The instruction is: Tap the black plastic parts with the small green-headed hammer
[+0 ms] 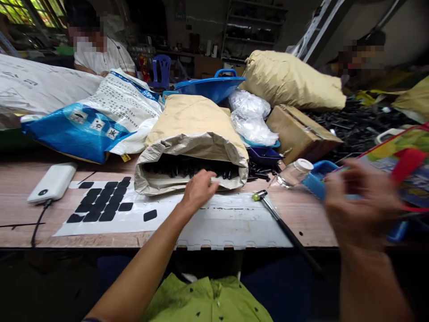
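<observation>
My left hand (200, 190) is at the mouth of a tan paper sack (196, 118), fingers stretched forward over its lower lip, with nothing visible in them. Inside the sack lie many black slender pieces (174, 170), partly in shadow. On the right, my right hand (363, 203) is raised and smeared by motion, so its grip is unclear. It is near a blue plastic basket (317, 179) and a colourful printed bag (409, 165) with a red part. Between my hands a hammer (276, 217) with a black handle lies across the table edge.
Black rounded patches (103, 201) lie on a white sheet beside a white power bank (52, 182) with a cable. A clear jar (295, 172), a cardboard box (301, 129) and black parts (362, 120) are at right. Blue-white sacks (100, 116) stand left. Two people sit across.
</observation>
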Demonstrator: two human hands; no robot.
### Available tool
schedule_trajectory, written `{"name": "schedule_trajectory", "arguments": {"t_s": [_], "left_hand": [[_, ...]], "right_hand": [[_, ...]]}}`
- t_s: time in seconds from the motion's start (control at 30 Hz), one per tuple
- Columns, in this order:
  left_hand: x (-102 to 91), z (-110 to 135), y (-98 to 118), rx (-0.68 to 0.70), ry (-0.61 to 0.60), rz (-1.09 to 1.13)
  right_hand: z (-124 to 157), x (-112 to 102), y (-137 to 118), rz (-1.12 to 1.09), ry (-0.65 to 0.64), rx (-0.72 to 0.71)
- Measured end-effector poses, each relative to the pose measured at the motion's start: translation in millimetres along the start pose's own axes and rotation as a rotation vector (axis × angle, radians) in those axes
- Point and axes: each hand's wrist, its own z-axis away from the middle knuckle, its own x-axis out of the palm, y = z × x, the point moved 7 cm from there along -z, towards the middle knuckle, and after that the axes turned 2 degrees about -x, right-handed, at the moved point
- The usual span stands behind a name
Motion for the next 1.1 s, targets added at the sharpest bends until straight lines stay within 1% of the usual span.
{"name": "schedule_trajectory", "arguments": {"t_s": [0.03,0.07,0.1,0.13,0.17,0.23,0.3,0.33,0.4,0.5,0.53,0.57,0.63,0.67,0.73,0.8,0.87,0.93,1.1], "left_hand": [[-2.4,-17,-10,-0.061,0.071,-0.107],[-1.7,-30,-19,-0.119,0.099,-0.196],[1.0,-41,-27,-0.175,0.095,-0.262],[4.8,-49,-35,-0.225,0.073,-0.301],[8.7,-55,-42,-0.267,0.046,-0.319],[14.0,-59,-51,-0.32,0.012,-0.322],[15.3,-58,-53,-0.332,0.001,-0.318],[14.0,-56,-52,-0.316,0.009,-0.316],[7.1,-46,-45,-0.241,0.076,-0.304],[-4.9,-13,-24,-0.059,0.25,-0.219],[-3.4,0,-18,0.004,0.261,-0.166],[1.9,14,-12,0.063,0.235,-0.11],[21.9,39,-3,0.158,0.106,-0.027],[33.4,49,-2,0.184,0.038,-0.008],[52.5,63,-4,0.189,-0.042,0.0],[63.5,66,-8,0.175,-0.063,0.011],[67.4,63,-12,0.173,-0.067,0.027],[67.5,58,-14,0.182,-0.077,0.04],[64.9,53,-15,0.207,-0.087,0.069]], "right_hand": [[11,23,0,-0.021,-0.132,-0.029],[26,46,2,-0.068,-0.256,-0.034],[42,66,8,-0.111,-0.35,-0.003],[58,82,16,-0.104,-0.391,0.035],[74,95,23,-0.052,-0.439,0.049],[102,112,32,0.077,-0.525,0.032],[117,115,36,0.15,-0.543,-0.005],[121,114,37,0.166,-0.54,-0.016],[124,111,39,0.165,-0.522,-0.011],[123,107,42,0.144,-0.485,0.011],[124,106,42,0.145,-0.473,0.01],[124,106,41,0.153,-0.461,0.006],[126,105,38,0.19,-0.441,-0.005],[127,105,36,0.214,-0.433,-0.012],[129,104,32,0.252,-0.422,-0.029],[130,103,30,0.266,-0.414,-0.043],[130,102,29,0.263,-0.406,-0.051],[129,101,30,0.251,-0.41,-0.054],[126,105,35,0.232,-0.468,-0.025]]}}
